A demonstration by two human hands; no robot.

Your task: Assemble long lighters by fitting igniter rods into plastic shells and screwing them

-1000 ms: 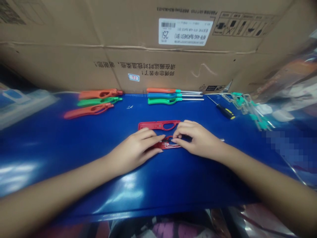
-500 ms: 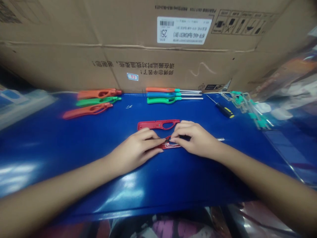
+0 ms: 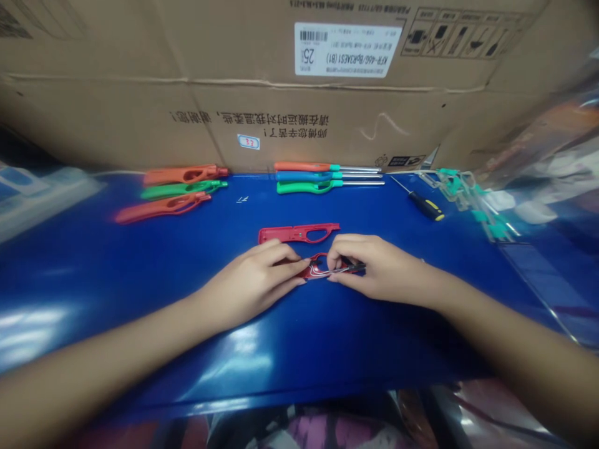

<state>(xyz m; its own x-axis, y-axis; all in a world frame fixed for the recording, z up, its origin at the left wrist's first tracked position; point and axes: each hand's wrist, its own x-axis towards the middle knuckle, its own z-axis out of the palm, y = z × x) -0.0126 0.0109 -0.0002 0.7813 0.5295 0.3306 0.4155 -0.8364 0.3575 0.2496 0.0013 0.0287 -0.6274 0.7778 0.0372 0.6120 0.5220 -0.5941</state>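
My left hand (image 3: pixel 264 271) is closed on the left part of an open red lighter half-shell (image 3: pixel 306 274), which lies on the table and is largely covered by my fingers. Thin white wires (image 3: pixel 318 274) and a small black part (image 3: pixel 317 262) show inside it. At the right end, my right hand (image 3: pixel 379 268) pinches the wires between thumb and fingertips. A dark piece (image 3: pixel 358 267) is partly visible beneath that palm. The matching red half-shell (image 3: pixel 283 234) lies just beyond both hands, untouched, its hollow side up.
Several coloured handle shells (image 3: pixel 180 174) lie at the back left. Lighters with metal rods (image 3: pixel 304 186) are lined up at the back centre. A screwdriver (image 3: pixel 425 206) and clear-and-teal parts (image 3: pixel 461 187) sit at the right. A cardboard box (image 3: pixel 140 125) stands behind the blue table (image 3: pixel 196 374).
My right hand has shifted slightly right and down along the half-shell, uncovering more of the wires and a dark piece. My left hand keeps its hold.
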